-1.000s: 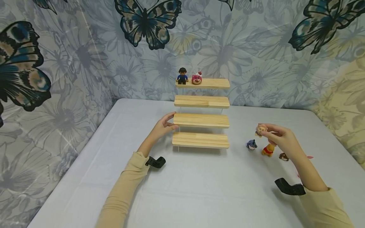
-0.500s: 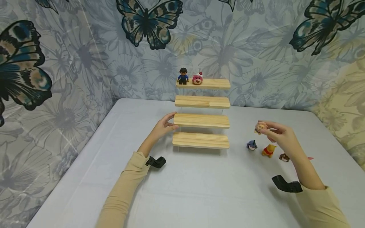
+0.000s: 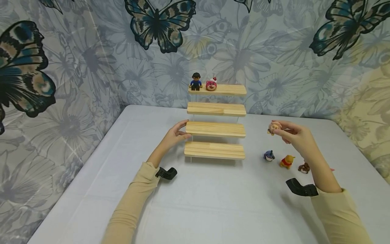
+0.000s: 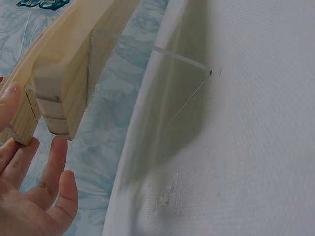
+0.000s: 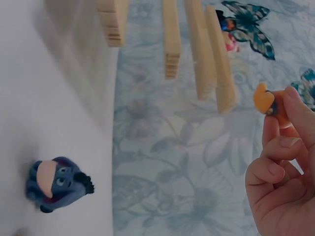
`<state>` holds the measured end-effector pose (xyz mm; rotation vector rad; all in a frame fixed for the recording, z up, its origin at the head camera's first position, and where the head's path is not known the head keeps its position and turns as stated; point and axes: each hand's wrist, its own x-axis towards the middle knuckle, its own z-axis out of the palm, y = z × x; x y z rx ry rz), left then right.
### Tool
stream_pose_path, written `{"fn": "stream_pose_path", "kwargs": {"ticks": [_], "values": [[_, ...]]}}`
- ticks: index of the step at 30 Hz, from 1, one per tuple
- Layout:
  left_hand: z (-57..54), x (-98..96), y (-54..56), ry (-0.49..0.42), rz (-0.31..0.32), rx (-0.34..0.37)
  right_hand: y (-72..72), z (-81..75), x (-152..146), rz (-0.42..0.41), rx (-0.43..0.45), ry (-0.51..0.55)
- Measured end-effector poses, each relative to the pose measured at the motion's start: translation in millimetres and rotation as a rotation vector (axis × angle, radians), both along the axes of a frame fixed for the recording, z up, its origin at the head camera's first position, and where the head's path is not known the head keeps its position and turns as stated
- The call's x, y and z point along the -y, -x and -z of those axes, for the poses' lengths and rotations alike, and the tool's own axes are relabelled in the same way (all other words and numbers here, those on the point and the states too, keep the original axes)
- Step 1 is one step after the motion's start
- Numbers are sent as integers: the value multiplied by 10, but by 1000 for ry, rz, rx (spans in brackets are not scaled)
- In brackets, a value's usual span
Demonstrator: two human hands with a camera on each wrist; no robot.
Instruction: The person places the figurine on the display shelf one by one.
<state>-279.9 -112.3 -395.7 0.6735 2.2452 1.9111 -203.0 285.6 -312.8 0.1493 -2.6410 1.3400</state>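
A four-step wooden display shelf [image 3: 215, 129] on clear supports stands on the white table. At its left end my left hand [image 3: 175, 136] holds the second step from the bottom, thumb at the front edge and fingers behind; the left wrist view shows fingertips against the plank ends [image 4: 56, 98]. Raised above the table on the right, my right hand [image 3: 297, 135] pinches a small peach-coloured toy figurine [image 3: 274, 127] between thumb and fingers. The right wrist view shows the figurine's orange underside [image 5: 264, 100]. On the top step sit a dark-haired toy figure [image 3: 195, 81] in blue and a pink bear figurine [image 3: 211, 84].
Below my right hand stand a blue donkey figurine [image 3: 269, 155], a yellow bear figurine [image 3: 287, 161] in red and a brown figurine [image 3: 303, 168]. Something pink [image 3: 332, 169] shows past the right forearm. A butterfly-print cloth [image 3: 274, 67] hangs behind the table.
My right hand has risen and moved slightly left with the peach figurine, away from the figurines on the table. My left hand stays at the shelf.
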Motion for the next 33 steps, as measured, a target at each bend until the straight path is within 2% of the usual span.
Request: {"fn": "stream_pose_path", "kwargs": {"ticks": [4, 10, 16, 24, 33], "values": [[9, -3, 4, -9, 6, -5, 48, -50, 71, -6, -12, -29], [14, -6, 1, -22, 12, 2, 119, -46, 145, -41, -58, 4], [-3, -11, 4, -22, 6, 12, 192, -63, 210, -68, -66, 8], [10, -2, 12, -21, 9, 7, 308, -110, 309, -154, -97, 32], [-5, -5, -2, -12, -2, 15, 416, -187, 427, -172, -70, 61]]}}
